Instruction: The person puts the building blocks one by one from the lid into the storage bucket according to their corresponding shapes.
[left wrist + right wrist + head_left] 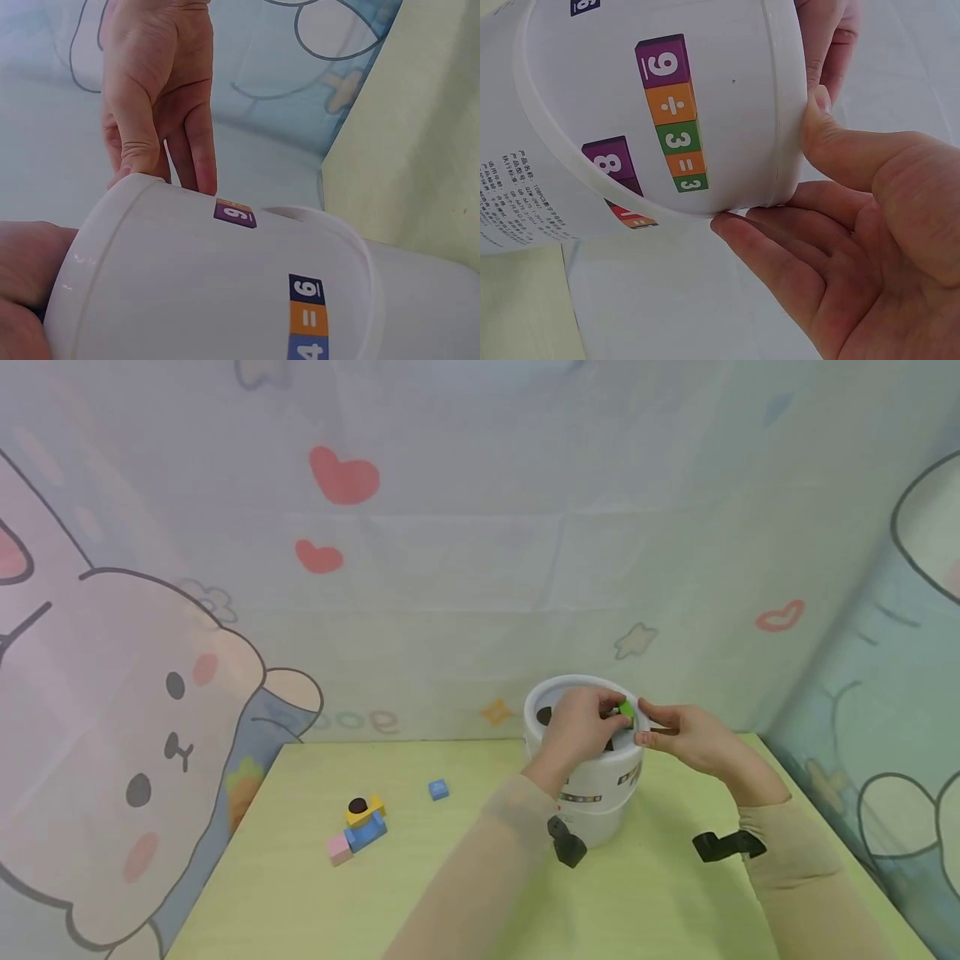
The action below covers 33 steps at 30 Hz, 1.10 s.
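A white bucket (596, 822) stands upright on the table, its side printed with coloured number tiles (675, 112). The recessed top has dark openings (543, 716). My left hand (573, 727) reaches over the top and pinches a small green block (627, 710) between thumb and fingers, close above the lid near its right side. My right hand (693, 739) grips the bucket's rim from the right, thumb (840, 154) at the edge and fingers along the side. In the left wrist view the bucket wall hides most of the left fingers and the block.
Left of the bucket on the green table (285, 893) lie a yellow block (375, 810) with a dark round spot, a notched blue block (366, 832) and a pink block (340, 849), grouped closely. A small blue cube (438, 789) sits apart. A printed cloth (465, 568) hangs behind.
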Available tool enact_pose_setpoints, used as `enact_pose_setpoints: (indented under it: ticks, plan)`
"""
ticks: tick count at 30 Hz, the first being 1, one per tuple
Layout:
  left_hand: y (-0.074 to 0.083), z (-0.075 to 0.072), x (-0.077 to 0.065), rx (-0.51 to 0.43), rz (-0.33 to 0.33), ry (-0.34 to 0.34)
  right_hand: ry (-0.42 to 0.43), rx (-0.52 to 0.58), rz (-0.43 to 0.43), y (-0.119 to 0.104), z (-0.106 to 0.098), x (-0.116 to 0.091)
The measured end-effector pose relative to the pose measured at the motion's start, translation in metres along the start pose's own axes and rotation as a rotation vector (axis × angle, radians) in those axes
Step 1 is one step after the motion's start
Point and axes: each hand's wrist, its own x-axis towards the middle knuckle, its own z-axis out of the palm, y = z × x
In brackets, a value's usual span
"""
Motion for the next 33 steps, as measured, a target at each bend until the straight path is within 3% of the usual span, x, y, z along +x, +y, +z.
enact_pose_setpoints:
  ticks: [21,30,33]
  plan:
    - [0.0009,0.0004,-0.0021,0.098,0.023,0.0,-0.01,0.029,0.015,0.0005,0.0005,-0.0004]
    - [-0.0025,-0.001,-0.0046,0.081,0.052,0.03,-0.006,0.021,0.026,-0.0001,0.0025,0.0011]
    - [-0.0059,-0.0037,-0.0056,0.037,0.074,0.051,-0.003,0.009,0.024,-0.0009,0.0036,0.0043]
